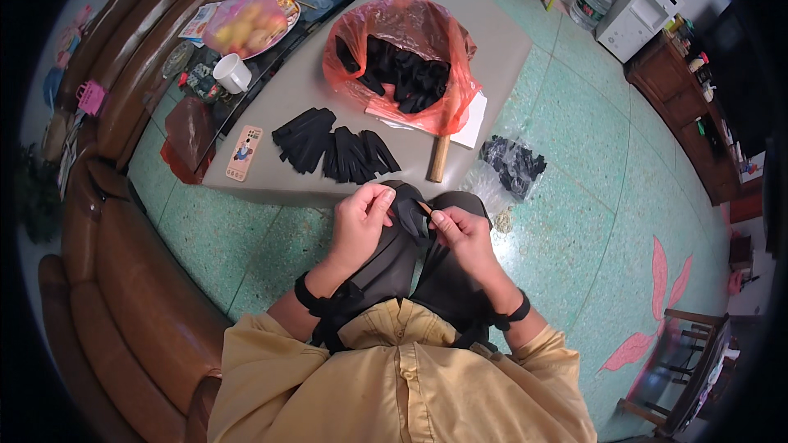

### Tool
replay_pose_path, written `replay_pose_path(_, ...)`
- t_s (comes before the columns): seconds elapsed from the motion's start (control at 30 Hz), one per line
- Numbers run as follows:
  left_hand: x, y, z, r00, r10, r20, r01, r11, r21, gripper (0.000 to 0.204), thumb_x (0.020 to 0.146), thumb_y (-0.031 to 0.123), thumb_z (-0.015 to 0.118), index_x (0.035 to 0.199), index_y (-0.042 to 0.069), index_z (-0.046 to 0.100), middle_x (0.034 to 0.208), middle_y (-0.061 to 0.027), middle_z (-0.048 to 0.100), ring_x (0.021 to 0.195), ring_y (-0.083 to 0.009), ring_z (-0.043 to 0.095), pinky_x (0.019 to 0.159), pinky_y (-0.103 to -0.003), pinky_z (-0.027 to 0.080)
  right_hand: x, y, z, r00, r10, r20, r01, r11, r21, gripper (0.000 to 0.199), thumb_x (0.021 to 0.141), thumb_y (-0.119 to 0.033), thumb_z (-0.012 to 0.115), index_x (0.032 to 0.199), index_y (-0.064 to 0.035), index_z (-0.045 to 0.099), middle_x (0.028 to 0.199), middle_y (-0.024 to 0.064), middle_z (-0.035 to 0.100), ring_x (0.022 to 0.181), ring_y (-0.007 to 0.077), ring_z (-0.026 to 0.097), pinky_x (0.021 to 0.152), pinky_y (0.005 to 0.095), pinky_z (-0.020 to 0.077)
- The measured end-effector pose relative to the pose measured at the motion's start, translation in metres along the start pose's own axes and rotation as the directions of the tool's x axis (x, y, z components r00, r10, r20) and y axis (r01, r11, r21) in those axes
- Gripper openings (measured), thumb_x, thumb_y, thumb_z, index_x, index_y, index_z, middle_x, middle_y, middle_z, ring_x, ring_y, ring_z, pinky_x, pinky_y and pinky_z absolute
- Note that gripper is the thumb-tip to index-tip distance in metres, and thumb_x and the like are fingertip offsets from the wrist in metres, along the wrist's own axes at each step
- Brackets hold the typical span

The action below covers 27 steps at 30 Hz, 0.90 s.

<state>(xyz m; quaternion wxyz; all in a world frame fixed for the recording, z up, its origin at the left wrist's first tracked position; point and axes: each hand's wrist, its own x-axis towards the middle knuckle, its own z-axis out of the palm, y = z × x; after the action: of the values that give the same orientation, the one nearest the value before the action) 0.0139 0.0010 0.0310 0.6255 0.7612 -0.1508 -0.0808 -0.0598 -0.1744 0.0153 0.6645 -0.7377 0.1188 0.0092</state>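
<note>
Over my lap, my left hand (361,226) is closed in a pinch at the upper edge of a dark, curved strip (410,215). My right hand (466,239) pinches a thin brownish stick-like piece (424,207) whose tip touches or nears the strip; its exact kind is too small to tell. Just beyond my knees, flat black strips lie fanned in two bunches, a left bunch (304,139) and a right bunch (357,154), on a grey padded surface (271,102). Behind them a red plastic bag (345,74) stands open, full of black pieces (402,70).
A wooden handle (439,157) and a phone (245,153) in a pinkish case lie near the surface's front edge. Clear bags with black pieces (515,166) rest on the green floor. A white mug (232,74) stands on the left table; a brown sofa (156,279) flanks me.
</note>
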Motion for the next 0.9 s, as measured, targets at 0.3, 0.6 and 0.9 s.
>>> replay_pose_path(0.3,0.004,-0.003,0.002,1.000,-0.006,0.027,0.009,0.994,-0.109,0.016,0.090,0.012,0.056,0.094,-0.002,0.060,0.073,-0.0020,0.060,0.058,-0.0061,0.055,0.053,-0.020,0.045,-0.004,-0.014,0.005,0.978,-0.204,-0.043,0.184,0.941,-0.285,0.022,0.089,-0.019,0.058,0.081,0.0016,0.060,0.057,0.0100,0.051,0.049,0.0142,0.047,0.048,0.0291,0.0390)
replay_pose_path(0.6,0.004,0.000,-0.003,0.997,-0.034,0.073,0.040,0.996,-0.082,0.016,0.088,0.013,0.058,0.092,-0.002,0.062,0.071,-0.0017,0.060,0.061,-0.0063,0.055,0.056,-0.021,0.045,-0.012,-0.018,-0.016,0.990,-0.136,0.028,0.137,0.990,-0.040,0.018,0.079,-0.015,0.071,0.079,0.0014,0.063,0.060,-0.0004,0.051,0.059,0.0061,0.044,0.053,0.0244,0.0374)
replay_pose_path(0.9,-0.007,0.024,0.007,0.930,0.176,0.321,-0.224,0.967,0.118,0.009,0.087,0.009,0.057,0.084,0.000,0.056,0.073,-0.0125,0.058,0.064,-0.0238,0.057,0.060,-0.031,0.045,0.001,-0.019,-0.015,0.997,-0.051,0.060,0.047,0.997,0.066,0.016,0.079,-0.012,0.071,0.084,0.0013,0.064,0.069,-0.0042,0.055,0.064,0.0037,0.047,0.056,0.0198,0.0380)
